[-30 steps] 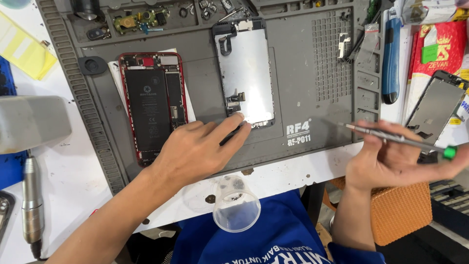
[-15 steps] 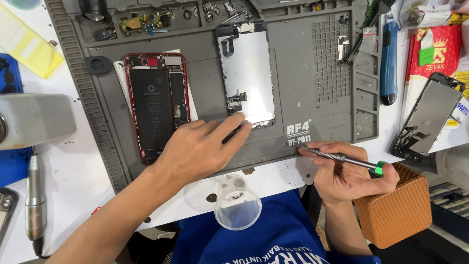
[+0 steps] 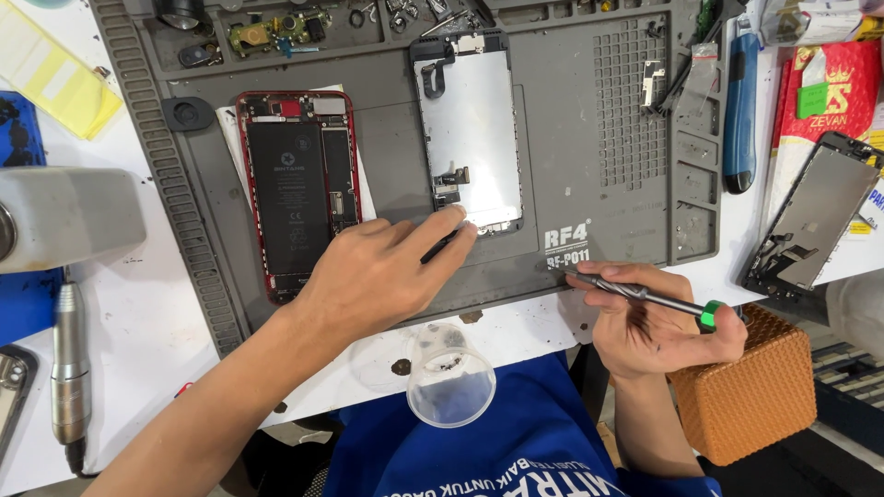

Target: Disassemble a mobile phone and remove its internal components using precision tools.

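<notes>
on the white counter [image 3: 147, 350], a grey repair mat [image 3: 589, 184]; left hand [image 3: 368, 276] fingers press the detached screen panel [image 3: 470, 129], right hand [image 3: 658, 322] grips a screwdriver [image 3: 645, 296].

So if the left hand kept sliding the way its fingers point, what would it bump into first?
The left hand points up and to the right, and its fingertips already reach the bottom edge of the detached phone screen on the grey mat. It would likely meet that first.

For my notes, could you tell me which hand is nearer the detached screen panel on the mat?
Left. The left hand touches the screen panel at its bottom edge; the right hand holds a screwdriver off to its lower right.
</notes>
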